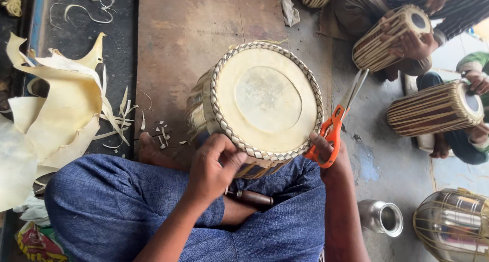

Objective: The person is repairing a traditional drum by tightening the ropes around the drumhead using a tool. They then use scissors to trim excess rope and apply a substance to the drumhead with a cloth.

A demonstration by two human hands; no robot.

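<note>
Now the left hand (216, 165) pinches the near braided rim of the drum (265, 101), while the right hand (331, 152), fingers closed through orange scissors (338, 119), points the blades up beside its right edge.

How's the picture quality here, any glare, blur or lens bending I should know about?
Head view: soft, even daylight with faint shadows; the drum in the lap and the scissors are sharp; the steel cup shows mild glare; the top right corner is washed out; the wide lens bends the edges, so the side drums lean outward.
</note>
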